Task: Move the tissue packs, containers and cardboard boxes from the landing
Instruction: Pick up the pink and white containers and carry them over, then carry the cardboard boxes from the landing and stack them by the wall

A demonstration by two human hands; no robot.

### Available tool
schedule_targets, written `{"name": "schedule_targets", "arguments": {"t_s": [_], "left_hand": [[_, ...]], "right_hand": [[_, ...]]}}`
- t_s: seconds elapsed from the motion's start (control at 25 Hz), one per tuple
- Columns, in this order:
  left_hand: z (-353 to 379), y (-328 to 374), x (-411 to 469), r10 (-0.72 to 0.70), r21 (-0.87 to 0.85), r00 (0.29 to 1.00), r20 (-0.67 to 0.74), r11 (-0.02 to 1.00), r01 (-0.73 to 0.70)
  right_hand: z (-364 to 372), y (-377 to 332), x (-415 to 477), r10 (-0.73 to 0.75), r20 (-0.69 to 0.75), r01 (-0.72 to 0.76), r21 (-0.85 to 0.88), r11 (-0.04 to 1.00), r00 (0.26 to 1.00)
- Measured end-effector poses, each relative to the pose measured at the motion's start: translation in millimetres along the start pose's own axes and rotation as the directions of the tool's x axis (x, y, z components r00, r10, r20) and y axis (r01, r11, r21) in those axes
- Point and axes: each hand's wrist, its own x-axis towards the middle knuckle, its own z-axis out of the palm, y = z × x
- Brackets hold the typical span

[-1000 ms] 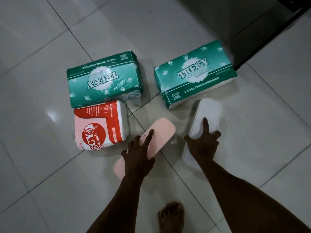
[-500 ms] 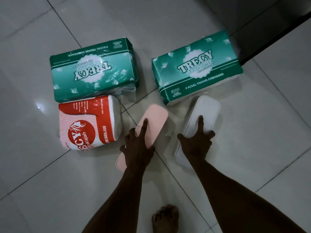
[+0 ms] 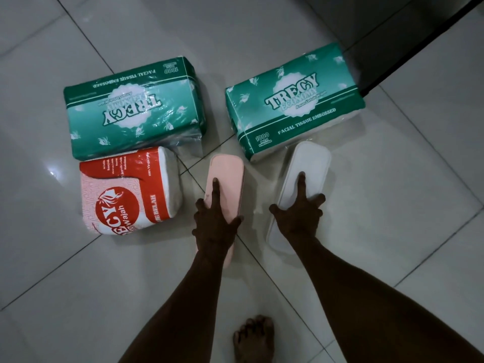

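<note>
Both containers have swung straighter since a moment ago: the pink container (image 3: 227, 171) lies just right of the red tissue pack (image 3: 131, 189), the white container (image 3: 311, 161) farther right of it, both on the floor (image 3: 392, 205). Each grip is wrapped tight, left hand (image 3: 214, 226) on pink, right hand (image 3: 298, 218) on white, forefinger straight along the lid, thumb and the rest curled over its edges. Picking up the containers seems the step in hand; next, a level lift clear of the green tissue pack (image 3: 293, 106) beyond and right of the red pack.
</note>
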Motion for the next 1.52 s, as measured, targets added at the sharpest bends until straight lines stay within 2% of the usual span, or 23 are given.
{"name": "schedule_targets", "arguments": {"t_s": [0.2,0.36,0.44,0.48,0.6,0.8,0.92,1.04,1.12,1.24,1.4,1.52], "left_hand": [[-18,-2,-36,0.041,0.158,0.999,-0.013,0.987,-0.038],[-32,5,-121,0.119,0.28,0.992,0.05,0.951,-0.129],[-35,5,-148,0.086,0.338,0.993,0.078,0.935,-0.107],[-32,19,-170,0.118,0.377,0.987,0.106,0.914,-0.15],[-8,78,-259,0.281,0.451,0.938,0.202,0.823,-0.344],[76,140,-459,0.529,0.458,0.772,0.352,0.622,-0.635],[156,146,-621,0.601,0.424,0.618,0.507,0.449,-0.786],[240,123,-781,0.61,0.335,0.402,0.683,0.227,-0.914],[287,100,-872,0.57,0.281,0.259,0.78,0.05,-0.958],[349,57,-992,0.451,0.186,0.097,0.887,-0.157,-0.97],[441,3,-1132,0.247,0.03,-0.072,0.966,-0.387,-0.922],[500,-31,-1219,0.108,-0.074,-0.14,0.984,-0.468,-0.881]], "right_hand": [[-23,26,-40,-0.079,0.091,0.073,0.072,0.995,0.993],[-61,86,-137,0.016,0.063,-0.03,0.22,0.975,0.998],[-68,109,-174,0.065,0.106,-0.086,0.212,0.973,0.992],[-85,132,-192,0.127,0.106,-0.147,0.22,0.964,0.986],[-154,219,-254,0.294,0.022,-0.287,0.296,0.911,0.955],[-240,404,-398,0.515,-0.146,-0.391,0.49,0.78,0.845],[-254,544,-531,0.687,-0.162,-0.491,0.586,0.645,0.709],[-240,678,-674,0.854,-0.109,-0.606,0.659,0.445,0.509],[-223,749,-762,0.929,-0.068,-0.633,0.713,0.301,0.365],[-194,836,-877,0.988,0.038,-0.584,0.809,0.059,0.152],[-153,931,-999,0.986,0.156,-0.472,0.865,-0.167,-0.064],[-127,983,-1059,0.96,0.234,-0.385,0.881,-0.277,-0.155]]}}
